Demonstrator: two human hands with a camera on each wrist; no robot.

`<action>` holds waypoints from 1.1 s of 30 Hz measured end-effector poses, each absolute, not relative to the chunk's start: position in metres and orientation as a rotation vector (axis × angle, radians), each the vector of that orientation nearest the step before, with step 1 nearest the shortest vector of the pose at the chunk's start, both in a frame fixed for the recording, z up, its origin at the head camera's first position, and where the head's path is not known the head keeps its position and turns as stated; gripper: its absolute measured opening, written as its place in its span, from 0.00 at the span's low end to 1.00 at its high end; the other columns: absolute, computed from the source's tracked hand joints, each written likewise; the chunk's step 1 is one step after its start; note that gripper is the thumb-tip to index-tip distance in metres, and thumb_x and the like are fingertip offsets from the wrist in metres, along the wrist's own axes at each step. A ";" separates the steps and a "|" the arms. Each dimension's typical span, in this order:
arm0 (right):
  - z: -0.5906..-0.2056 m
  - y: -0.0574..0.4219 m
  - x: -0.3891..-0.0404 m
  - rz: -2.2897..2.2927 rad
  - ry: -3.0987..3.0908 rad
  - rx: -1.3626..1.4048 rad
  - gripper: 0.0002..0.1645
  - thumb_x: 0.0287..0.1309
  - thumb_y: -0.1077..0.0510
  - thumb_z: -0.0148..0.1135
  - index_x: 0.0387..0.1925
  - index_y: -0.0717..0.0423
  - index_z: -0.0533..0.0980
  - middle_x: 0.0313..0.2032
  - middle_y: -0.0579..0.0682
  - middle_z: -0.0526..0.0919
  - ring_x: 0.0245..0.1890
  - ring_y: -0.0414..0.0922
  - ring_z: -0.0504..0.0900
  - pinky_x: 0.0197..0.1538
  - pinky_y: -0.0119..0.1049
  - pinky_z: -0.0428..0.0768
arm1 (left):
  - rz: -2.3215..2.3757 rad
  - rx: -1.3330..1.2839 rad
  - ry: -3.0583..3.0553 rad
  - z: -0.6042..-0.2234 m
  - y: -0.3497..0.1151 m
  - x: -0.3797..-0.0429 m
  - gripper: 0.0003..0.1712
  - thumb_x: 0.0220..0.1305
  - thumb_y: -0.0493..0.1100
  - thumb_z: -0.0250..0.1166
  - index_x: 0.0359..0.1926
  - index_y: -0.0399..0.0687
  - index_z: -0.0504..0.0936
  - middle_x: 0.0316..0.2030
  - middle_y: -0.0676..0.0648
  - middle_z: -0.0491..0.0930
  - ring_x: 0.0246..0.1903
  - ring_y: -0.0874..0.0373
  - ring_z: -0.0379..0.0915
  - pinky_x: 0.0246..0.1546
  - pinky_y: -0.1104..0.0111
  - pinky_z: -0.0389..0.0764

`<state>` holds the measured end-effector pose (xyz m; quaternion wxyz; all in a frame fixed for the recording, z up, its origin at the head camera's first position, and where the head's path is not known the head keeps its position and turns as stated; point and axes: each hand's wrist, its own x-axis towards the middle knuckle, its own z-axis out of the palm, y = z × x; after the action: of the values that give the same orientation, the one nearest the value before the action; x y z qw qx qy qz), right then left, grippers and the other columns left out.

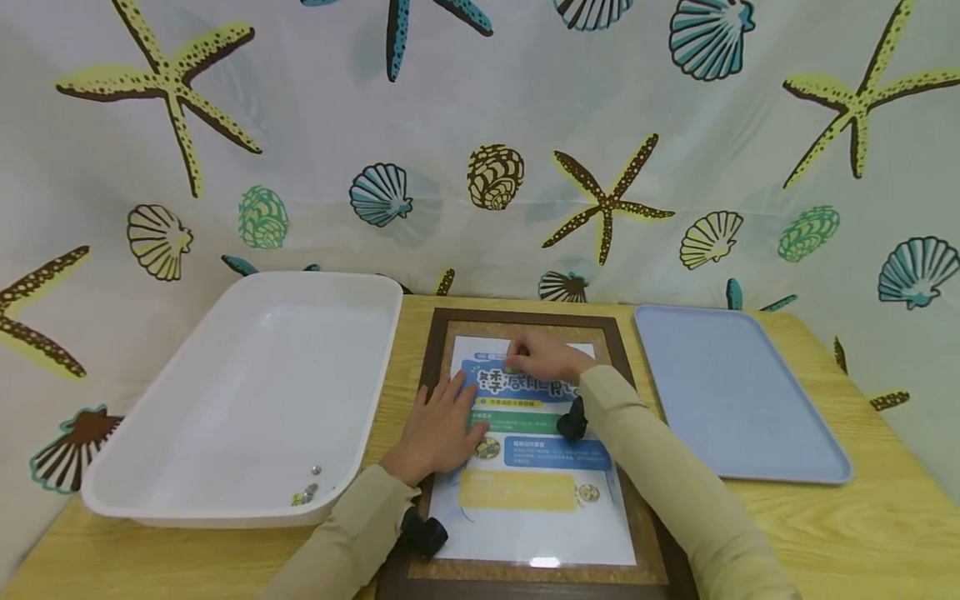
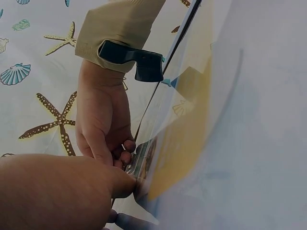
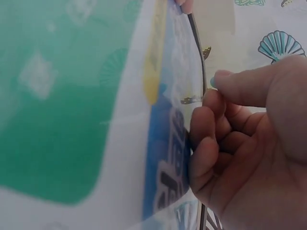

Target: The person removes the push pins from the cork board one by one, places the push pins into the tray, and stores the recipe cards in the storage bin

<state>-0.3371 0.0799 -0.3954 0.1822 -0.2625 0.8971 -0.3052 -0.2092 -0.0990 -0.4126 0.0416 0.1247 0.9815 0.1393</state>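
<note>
A printed poster (image 1: 540, 533) with a glossy surface lies on a brown-framed cork board (image 1: 652, 550). My left hand (image 1: 441, 425) rests on the poster's left side with fingers spread. Near the poster's top, my right hand (image 1: 547, 357) has its fingers curled, the fingertips right at the blue heading. In the right wrist view, the right hand's thumb and index finger (image 3: 213, 98) come together at a small teal piece (image 3: 213, 82); I cannot tell exactly what it is. The left wrist view shows both hands close over the glossy sheet.
On the left stands a big white tub (image 1: 255, 400) with several small shiny pieces (image 1: 306, 493) in its near right corner. A pale blue tray (image 1: 735, 392) lies right of the board on the wooden table (image 1: 862, 533). Behind hangs a seashell-patterned cloth (image 1: 450, 125).
</note>
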 end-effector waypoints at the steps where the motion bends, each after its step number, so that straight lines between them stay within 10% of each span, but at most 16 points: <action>1: -0.394 0.081 -0.337 -0.857 2.532 -0.745 0.09 0.67 0.58 0.54 0.33 0.57 0.76 0.26 0.46 0.74 0.27 0.40 0.70 0.33 0.30 0.69 | 0.425 0.381 3.007 -0.412 -0.099 -0.209 0.36 0.70 0.54 0.53 0.70 0.39 0.61 0.73 0.36 0.52 0.73 0.38 0.43 0.69 0.40 0.47; 33: -0.388 0.160 -0.323 -0.812 2.703 -0.645 0.07 0.67 0.61 0.52 0.34 0.60 0.73 0.30 0.50 0.74 0.29 0.44 0.72 0.34 0.35 0.70 | 0.454 0.378 3.014 -0.416 -0.100 -0.209 0.35 0.70 0.54 0.53 0.70 0.39 0.61 0.73 0.36 0.51 0.73 0.39 0.43 0.70 0.41 0.46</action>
<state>-0.3234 0.1596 -0.3882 0.1230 -0.2211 0.9266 -0.2783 -0.2088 -0.1002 -0.4161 0.0353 0.1229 0.9807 0.1477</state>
